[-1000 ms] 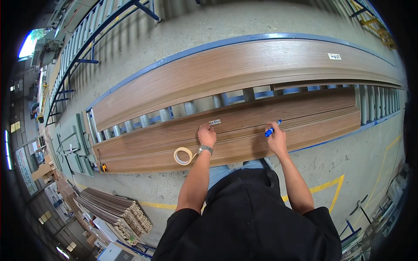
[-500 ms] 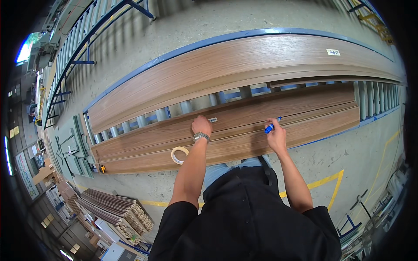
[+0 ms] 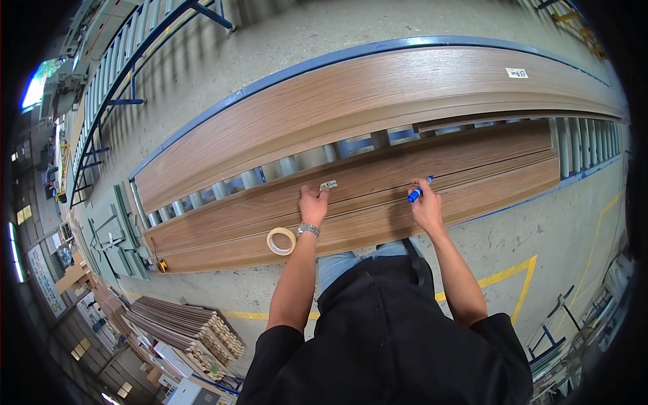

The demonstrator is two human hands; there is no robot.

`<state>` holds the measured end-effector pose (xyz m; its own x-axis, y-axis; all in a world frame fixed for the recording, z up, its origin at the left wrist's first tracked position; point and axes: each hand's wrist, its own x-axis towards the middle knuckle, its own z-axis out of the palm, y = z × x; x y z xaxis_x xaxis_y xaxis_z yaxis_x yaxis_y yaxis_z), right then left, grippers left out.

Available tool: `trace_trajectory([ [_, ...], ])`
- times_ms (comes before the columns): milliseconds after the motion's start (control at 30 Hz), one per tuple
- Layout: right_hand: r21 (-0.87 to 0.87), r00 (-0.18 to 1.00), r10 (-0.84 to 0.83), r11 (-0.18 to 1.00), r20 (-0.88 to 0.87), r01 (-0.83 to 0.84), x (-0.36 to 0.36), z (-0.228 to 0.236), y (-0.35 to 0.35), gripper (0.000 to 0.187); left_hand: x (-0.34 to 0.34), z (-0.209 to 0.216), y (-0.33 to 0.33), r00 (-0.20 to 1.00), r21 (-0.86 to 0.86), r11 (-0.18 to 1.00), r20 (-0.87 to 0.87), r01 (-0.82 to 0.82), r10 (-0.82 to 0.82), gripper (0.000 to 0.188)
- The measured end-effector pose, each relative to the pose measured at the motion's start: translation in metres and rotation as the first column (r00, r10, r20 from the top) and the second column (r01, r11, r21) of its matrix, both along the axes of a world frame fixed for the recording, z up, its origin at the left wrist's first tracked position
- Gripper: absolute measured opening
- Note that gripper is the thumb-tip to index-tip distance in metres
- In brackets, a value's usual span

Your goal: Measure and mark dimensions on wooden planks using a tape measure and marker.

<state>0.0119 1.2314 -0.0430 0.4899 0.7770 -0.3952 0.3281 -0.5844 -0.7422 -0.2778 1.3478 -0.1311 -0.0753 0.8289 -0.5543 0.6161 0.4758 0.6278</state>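
My left hand, with a metal-banded watch on its wrist, rests on the near wood-grain panel. Its fingers are apart, and its fingertips lie at the left end of a small written tape label. Over the same panel, further right, my right hand is closed round a blue marker, which points up and to the right. A roll of cream masking tape lies near the panel's front edge, just left of my left wrist.
Beyond the roller conveyor's gap lies a second wood-grain panel with its own label. A tape measure sits at the near panel's left end. Green-grey parts and stacked long profiles stand to the left.
My left hand has drawn slightly down from the label, and its fingers have spread, showing more of the label. The marker stays in my right hand, which has barely moved.
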Motion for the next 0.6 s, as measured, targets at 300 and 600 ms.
trace_trajectory([
  [300, 0.048, 0.998, 0.049, 0.998, 0.029, -0.05, -0.014, 0.009, 0.019, 0.033, 0.005, 0.006, 0.011, 0.957, 0.049, 0.983, -0.241, 0.179, -0.162, 0.012],
  [600, 0.103, 0.97, 0.196, 0.978, -0.145, -0.183, -0.047, 0.02, 0.032, 0.03, 0.04, 0.069, -0.035, 0.873, 0.072, 0.923, 0.301, 0.379, -0.382, 0.008],
])
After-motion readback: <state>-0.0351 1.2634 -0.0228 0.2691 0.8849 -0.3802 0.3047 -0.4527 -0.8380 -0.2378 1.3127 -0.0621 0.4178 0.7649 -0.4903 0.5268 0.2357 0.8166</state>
